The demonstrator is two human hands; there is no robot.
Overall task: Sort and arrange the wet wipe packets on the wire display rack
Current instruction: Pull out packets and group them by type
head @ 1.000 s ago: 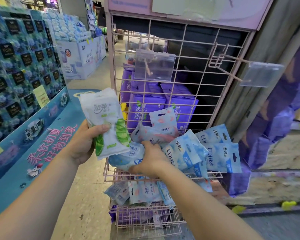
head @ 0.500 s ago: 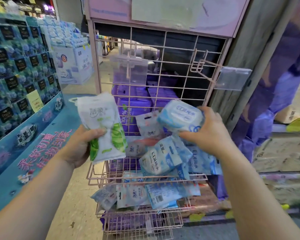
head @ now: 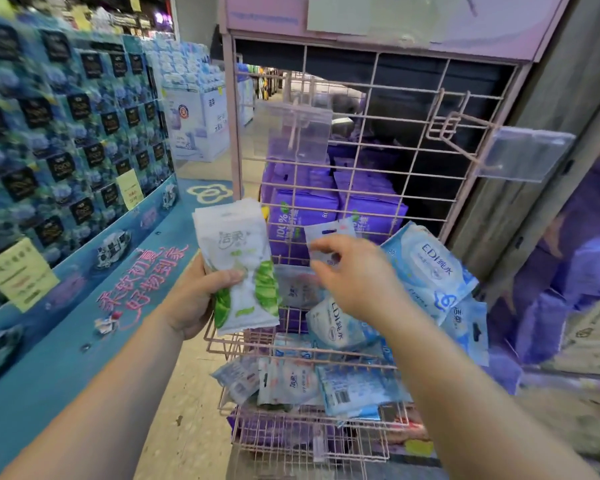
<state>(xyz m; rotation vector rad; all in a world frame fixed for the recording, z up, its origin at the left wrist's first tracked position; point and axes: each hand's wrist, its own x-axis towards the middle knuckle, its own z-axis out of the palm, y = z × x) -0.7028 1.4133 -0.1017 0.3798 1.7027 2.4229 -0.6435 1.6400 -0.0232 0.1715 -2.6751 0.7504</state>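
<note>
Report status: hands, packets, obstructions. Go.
Left hand grips green-and-white wet wipe packets. Right hand pinches pale packet above wire basket. Blue packets piled loose. Nothing blocking.

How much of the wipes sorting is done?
Not much looks finished. The left hand grips a green-and-white packet, and the right hand pinches a small pale packet. Still left: blue packets jumbled in the pink wire rack, and both hooks are bare.
</note>
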